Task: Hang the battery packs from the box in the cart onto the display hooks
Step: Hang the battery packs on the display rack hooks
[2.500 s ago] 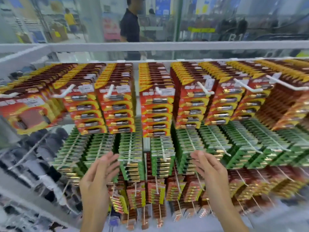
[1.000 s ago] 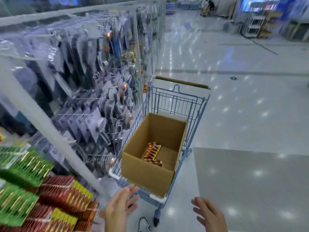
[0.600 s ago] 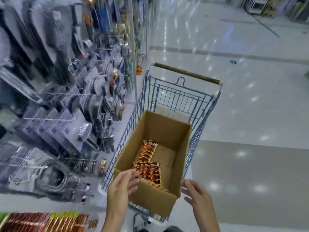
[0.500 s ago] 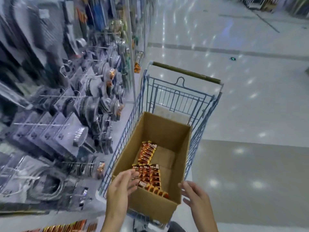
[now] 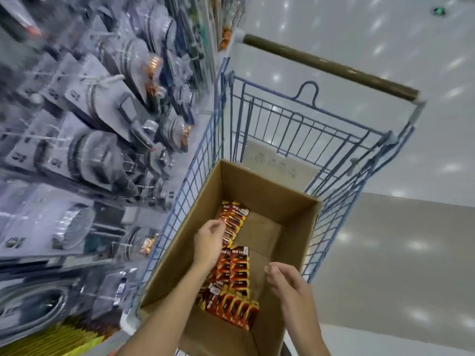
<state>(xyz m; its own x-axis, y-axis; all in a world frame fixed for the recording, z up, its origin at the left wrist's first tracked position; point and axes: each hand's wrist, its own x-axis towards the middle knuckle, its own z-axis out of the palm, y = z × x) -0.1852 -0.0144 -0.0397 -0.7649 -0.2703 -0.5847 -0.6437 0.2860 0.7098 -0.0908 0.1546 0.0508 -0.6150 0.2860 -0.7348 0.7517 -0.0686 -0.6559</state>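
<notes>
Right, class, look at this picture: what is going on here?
A person is reaching both hands into a cardboard box that stands in a blue cart. The left hand is down on the far pile of red battery packs, fingers curled; whether it grips one is unclear. The right hand hovers open above the box. More packs lie nearer along the box floor.

Head view, steeply down into box [image 5: 259,194].
</notes>
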